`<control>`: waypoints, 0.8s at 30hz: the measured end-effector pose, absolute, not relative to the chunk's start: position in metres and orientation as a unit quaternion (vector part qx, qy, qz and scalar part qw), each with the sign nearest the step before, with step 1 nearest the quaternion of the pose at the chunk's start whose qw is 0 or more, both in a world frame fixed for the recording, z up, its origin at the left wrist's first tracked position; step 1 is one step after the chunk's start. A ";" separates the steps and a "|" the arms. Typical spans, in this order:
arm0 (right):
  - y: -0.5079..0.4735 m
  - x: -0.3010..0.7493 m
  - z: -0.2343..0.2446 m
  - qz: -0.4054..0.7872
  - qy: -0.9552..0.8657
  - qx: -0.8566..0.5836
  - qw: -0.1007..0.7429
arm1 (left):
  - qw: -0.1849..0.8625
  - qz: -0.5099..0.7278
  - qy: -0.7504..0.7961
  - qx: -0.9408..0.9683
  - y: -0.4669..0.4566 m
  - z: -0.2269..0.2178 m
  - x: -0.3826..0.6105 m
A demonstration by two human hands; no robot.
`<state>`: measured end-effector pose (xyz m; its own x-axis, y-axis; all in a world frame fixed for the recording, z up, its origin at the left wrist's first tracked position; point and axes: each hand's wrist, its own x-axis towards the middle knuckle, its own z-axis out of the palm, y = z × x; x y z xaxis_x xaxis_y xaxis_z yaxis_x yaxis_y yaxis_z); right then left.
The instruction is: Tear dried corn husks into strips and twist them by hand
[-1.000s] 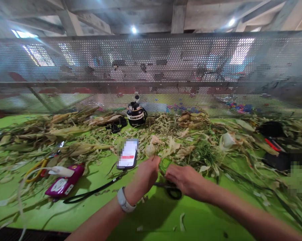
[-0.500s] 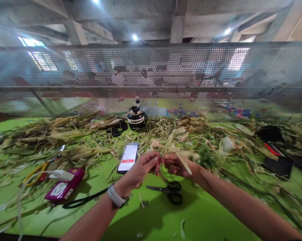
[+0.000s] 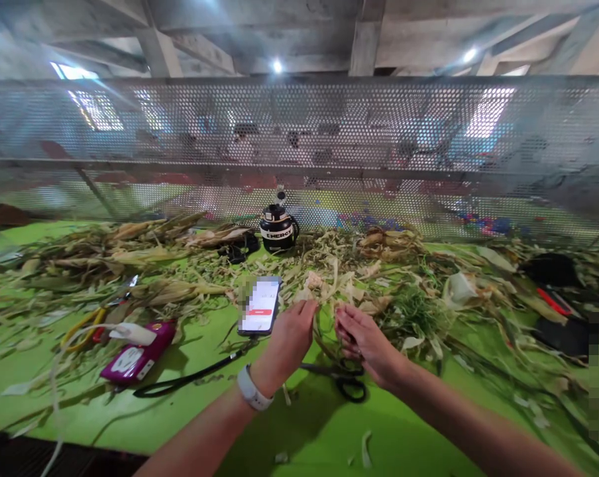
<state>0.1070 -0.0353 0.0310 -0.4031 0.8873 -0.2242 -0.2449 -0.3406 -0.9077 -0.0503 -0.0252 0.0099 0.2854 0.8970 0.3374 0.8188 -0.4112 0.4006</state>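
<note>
My left hand point(image 3: 290, 338) and my right hand point(image 3: 363, 339) hover side by side over a bright green table point(image 3: 309, 430), at the near edge of a heap of dried corn husks point(image 3: 349, 278). The left hand's fingers are curled and its fingertips touch a pale husk strip point(image 3: 324, 291) at the heap's edge. The right hand's fingers are bent close together beside that strip; what they pinch, if anything, is too small to name. Black scissors point(image 3: 346, 381) lie on the table right under the right hand. A white watch sits on my left wrist.
A lit phone point(image 3: 260, 306) with a black lanyard lies left of my hands. A magenta device point(image 3: 135, 358) with a white cable and yellow-handled pliers point(image 3: 83, 326) lie further left. A black jug point(image 3: 278, 228) stands at the perforated metal screen point(image 3: 299, 132). Black items lie at the right.
My hands lifted a husk strip off the table, then came back down towards the heap's edge. The long strip held up half a second ago no longer hangs from the right hand.
</note>
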 end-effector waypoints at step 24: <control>-0.004 0.117 0.006 0.811 -0.373 -0.297 0.340 | 0.453 0.430 0.488 0.609 -0.026 0.015 -0.050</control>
